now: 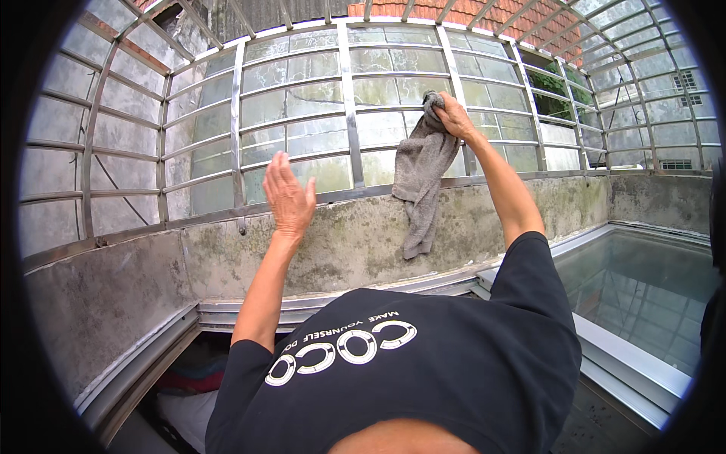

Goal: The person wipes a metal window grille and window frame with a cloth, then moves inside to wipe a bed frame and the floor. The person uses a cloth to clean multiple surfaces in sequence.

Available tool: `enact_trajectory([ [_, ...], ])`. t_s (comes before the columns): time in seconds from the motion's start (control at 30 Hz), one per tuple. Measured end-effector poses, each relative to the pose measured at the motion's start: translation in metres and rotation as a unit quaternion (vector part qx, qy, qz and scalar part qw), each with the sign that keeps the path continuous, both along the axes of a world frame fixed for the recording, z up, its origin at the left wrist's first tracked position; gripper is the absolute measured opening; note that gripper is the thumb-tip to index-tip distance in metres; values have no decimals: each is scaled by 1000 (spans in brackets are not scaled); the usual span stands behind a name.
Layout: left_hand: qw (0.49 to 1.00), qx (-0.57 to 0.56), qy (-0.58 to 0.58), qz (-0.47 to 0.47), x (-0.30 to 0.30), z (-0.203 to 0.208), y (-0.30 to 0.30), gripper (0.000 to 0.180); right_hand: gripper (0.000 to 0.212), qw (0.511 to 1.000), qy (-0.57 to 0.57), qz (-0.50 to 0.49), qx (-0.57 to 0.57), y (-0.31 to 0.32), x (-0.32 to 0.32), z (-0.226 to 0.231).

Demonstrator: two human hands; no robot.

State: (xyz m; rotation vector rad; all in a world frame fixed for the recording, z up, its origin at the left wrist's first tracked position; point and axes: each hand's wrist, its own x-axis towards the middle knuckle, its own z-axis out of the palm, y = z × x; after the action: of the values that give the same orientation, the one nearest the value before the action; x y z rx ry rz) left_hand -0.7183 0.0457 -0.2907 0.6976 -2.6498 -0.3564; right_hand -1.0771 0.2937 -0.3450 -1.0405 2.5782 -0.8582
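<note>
Grey cloth [423, 161] is clutched in the closed right hand [454, 119], up at the metal grille [349, 98] | left hand [290, 197] is held open, empty, before the grille

Apparently a home, seen at a window enclosed by a barred metal cage [351, 106] that rises from the top edge of a stained concrete parapet [325, 242]. A sliding window [643, 287] borders it; a red tiled roof [427, 9] shows beyond the bars.
</note>
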Motion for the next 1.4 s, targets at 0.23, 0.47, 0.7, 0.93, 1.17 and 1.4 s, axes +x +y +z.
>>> enact_trajectory([
  [0.23, 933, 109, -17, -343, -65, -34, 159, 52, 26, 819, -365, -124, -426, -6, 5, 43],
  [0.47, 783, 557, 66, -267, -126, 17, 163, 14, 30, 901, -168, -74, -393, -7, -56, 125],
  [0.7, 867, 382, 80, -309, -128, -9, 169, 16, 57, 932, 271, 139, 195, -24, -72, 21],
  [0.93, 921, 203, 10, -331, -119, -37, 152, 19, 44, 934, 187, 176, 250, -58, -104, 1],
  [1.17, 916, 217, -2, -337, -122, -40, 155, 18, 42, 937, 200, 207, 199, -121, -59, 3],
  [1.4, 927, 202, -17, -317, -121, -42, 153, 18, 15, 939, 263, 195, 105, -195, -8, -17],
])
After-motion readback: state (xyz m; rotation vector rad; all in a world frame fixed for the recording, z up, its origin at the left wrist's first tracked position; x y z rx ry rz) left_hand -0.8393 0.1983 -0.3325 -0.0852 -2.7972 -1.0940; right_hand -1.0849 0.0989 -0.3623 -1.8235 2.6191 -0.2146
